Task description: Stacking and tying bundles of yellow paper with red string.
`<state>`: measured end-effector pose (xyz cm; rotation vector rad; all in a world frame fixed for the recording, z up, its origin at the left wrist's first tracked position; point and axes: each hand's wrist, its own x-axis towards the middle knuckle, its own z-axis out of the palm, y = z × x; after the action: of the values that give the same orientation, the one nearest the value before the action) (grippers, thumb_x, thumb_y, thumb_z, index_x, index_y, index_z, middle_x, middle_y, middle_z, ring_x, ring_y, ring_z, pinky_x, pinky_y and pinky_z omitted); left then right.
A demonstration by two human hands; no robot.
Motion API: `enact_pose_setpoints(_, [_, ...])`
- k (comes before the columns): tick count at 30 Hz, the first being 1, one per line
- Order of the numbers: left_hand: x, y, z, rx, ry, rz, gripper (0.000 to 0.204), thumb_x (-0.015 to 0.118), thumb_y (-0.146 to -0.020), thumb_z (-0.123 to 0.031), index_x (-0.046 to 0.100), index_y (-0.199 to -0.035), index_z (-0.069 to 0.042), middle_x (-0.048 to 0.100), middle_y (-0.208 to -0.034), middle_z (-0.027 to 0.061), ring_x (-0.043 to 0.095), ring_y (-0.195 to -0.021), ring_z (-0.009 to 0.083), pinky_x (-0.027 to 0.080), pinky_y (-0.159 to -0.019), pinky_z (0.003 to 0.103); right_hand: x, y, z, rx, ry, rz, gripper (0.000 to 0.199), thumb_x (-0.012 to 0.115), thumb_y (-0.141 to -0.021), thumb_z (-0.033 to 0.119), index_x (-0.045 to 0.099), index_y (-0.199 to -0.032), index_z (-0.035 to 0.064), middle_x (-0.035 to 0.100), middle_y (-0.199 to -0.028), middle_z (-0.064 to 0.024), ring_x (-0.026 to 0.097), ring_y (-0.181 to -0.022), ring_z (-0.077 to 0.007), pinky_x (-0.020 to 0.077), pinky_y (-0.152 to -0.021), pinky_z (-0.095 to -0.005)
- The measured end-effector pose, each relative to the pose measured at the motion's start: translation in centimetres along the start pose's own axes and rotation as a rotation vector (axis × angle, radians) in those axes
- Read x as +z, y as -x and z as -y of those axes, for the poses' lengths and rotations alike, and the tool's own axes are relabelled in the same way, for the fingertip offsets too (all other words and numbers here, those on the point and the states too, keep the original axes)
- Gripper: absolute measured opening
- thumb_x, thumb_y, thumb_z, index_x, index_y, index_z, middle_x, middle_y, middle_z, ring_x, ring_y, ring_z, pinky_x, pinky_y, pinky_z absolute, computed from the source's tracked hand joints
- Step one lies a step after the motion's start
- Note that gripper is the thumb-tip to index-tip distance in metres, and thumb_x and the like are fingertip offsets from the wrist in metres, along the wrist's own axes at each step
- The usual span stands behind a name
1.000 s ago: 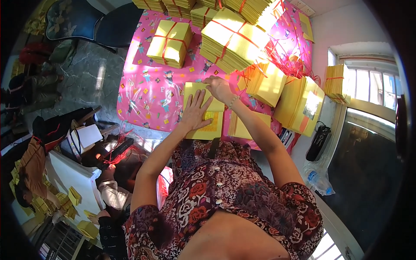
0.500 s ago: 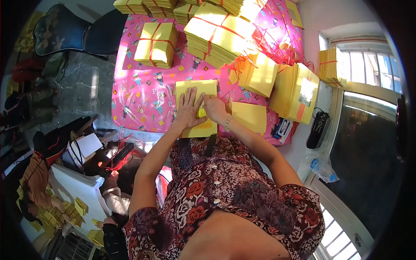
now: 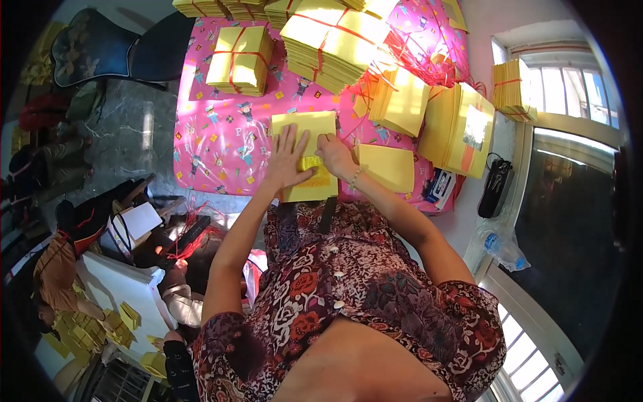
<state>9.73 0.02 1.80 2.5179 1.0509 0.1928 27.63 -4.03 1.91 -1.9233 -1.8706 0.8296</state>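
Fingers of left hand [image 3: 284, 165] lay spread flat, released, palm down on yellow paper [image 3: 315, 122] near front edge of pink patterned tablecloth [image 3: 218, 159]. Shiny gold patch [image 3: 310, 162] showed between hands. Right hand [image 3: 336, 159], wearing beaded bracelet [image 3: 355, 177], rested at paper's right side, fingers curled; whether they pinched anything could not be told. Farther right stood unbanded yellow stack [image 3: 386, 167], then red-banded yellow bundle [image 3: 439, 134].

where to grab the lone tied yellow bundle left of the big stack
Probably grip the bundle by its left and right sides, from the near side: it's blocky, with pink cover before it and a narrow gap to the big stack.
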Motion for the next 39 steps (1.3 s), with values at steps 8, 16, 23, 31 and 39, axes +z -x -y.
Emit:
enact_pose_setpoints(8, [0.0,0.3,1.1,0.058,-0.045,0.032,0.097,0.060,-0.073,-0.059,0.018,-0.148,-0.014,0.009,-0.153,0.0198,0.007,-0.141,0.0365,0.011,-0.112,0.053,0.3,-0.2,-0.1,0.013,0.026,-0.008,0.027,0.066,-0.078,0.015,0.049,-0.094,0.0028,0.053,-0.093,-0.0171,0.055,-0.092,-0.0349,0.0475,-0.077,-0.0424])
enact_pose_setpoints(16, [0.0,0.2,1.7,0.070,-0.021,0.044,0.097,0.060,-0.073,-0.059,0.018,-0.148,-0.015,0.009,-0.153,0.0196,0.005,-0.142,0.0361,0.011,-0.112,0.052,0.2,-0.3,0.5,0.026,0.074,0.014,0.034,0.070,-0.075,0.018,0.050,-0.098,0.0031,0.054,-0.098,-0.0162,0.056,-0.098,-0.0337,0.0489,-0.078,-0.0419])
enact_pose_setpoints(23, [-0.7,0.2,3.4,0.013,0.280,-0.206,0.069,0.060,-0.081,-0.033,0.033,-0.141,-0.011,0.030,-0.143,0.0225,0.029,-0.131,0.0394,0.024,-0.106,0.049,-0.2,-0.8,0.8,-0.298,0.487,-0.042,0.026,0.064,-0.076,0.017,0.051,-0.097,0.0083,0.053,-0.093,-0.0100,0.057,-0.092,-0.0257,0.0478,-0.074,-0.0382])
enact_pose_setpoints(31, [0.1,-0.4,4.6,-0.624,0.657,-0.443,0.050,0.059,-0.085,-0.020,0.041,-0.127,0.000,0.057,-0.102,0.0191,0.057,-0.085,0.0261,0.047,-0.071,0.037,-2.0,-1.6,1.5,-0.532,0.583,-0.079,0.012,0.056,-0.077,0.015,0.054,-0.088,0.0112,0.055,-0.085,-0.0050,0.058,-0.080,-0.0223,0.0453,-0.070,-0.0360])
enact_pose_setpoints(39, [-3.4,-3.2,-0.2,-0.713,1.468,-0.385,0.050,0.056,-0.083,-0.008,0.039,-0.130,-0.002,0.059,-0.104,0.0092,0.061,-0.091,0.0187,0.052,-0.076,0.031,-7.5,1.0,0.7,-0.269,0.104,-0.394,0.037,0.066,-0.081,0.024,0.055,-0.113,0.0082,0.052,-0.101,-0.0135,0.053,-0.095,-0.0290,0.0478,-0.081,-0.0378])
